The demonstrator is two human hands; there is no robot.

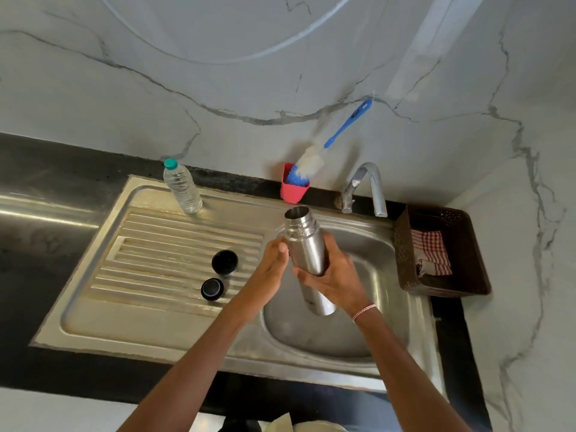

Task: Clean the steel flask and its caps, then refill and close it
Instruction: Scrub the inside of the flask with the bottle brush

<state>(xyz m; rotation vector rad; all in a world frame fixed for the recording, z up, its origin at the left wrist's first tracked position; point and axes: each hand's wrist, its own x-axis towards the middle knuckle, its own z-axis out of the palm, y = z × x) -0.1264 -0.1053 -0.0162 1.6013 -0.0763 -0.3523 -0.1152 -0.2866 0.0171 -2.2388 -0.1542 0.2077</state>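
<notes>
Your right hand [333, 280] covers the middle of the steel flask [307, 247], thumb across the front and fingers wrapped round behind, so only the neck and the base show clear of it. Your left hand [271, 263] lies against the flask's shoulder from the 9 o'clock side with the thumb tip touching the steel. Its fingers are out of sight, so you cannot tell whether it grasps or only steadies. The flask is held above the sink basin [383, 294], uncapped, its long axis running nearly 12 to 6: the open mouth points away from you toward 12, leaning slightly to 11, and the base toward you at about 5. The inside of the mouth is too dark to read. Off at 9 o'clock from the flask, the larger black cap [224, 262] and the smaller black cap [212, 288] lie apart on the ribbed drainboard [156, 244]. A plastic water bottle [182, 188] stands at 10 o'clock, a bottle brush [311, 163] in a red holder [293, 193] at 12, the tap [371, 185] at 1. At 3 o'clock a brown basket [467, 275] half hides a checked cloth [431, 251].
</notes>
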